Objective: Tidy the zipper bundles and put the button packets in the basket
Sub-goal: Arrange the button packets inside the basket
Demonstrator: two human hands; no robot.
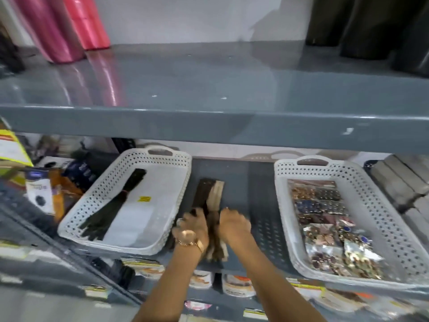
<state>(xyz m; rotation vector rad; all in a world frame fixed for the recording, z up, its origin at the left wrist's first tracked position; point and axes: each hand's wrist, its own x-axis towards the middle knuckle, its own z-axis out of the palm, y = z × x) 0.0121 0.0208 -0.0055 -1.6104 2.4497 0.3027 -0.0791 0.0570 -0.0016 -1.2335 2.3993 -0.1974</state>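
Hands meet at the middle of the grey shelf [232,173], where we see our left hand [193,225], with a rose-gold watch [188,237] on its wrist, and our right hand [233,223] both closed around a zipper bundle [212,194] of dark brown and cream tapes. The bundle is a flat, long strip lying on the shelf between two baskets, its long axis running from 6 o'clock, near the shelf's front edge, up toward 12 o'clock, with the far end fanned slightly. At 9 o'clock from the hands sits a white plastic basket [92,196] with perforated walls and a loop handle; a black zipper bundle [116,201] lies inside it on a slant, its far tip toward 1 o'clock. At 3 o'clock a matching basket [385,217] holds shiny button packets [325,224], glossy plastic over rows of metallic and dark buttons, stacked from back to front. Above, a glossy grey upper shelf [209,122] overhangs the work area and hides the back of the lower shelf. Pink fabric rolls [69,26] stand on it at 11 o'clock, dark rolls [371,26] at 1 o'clock. Blurred packaged goods [39,191] crowd the far left.
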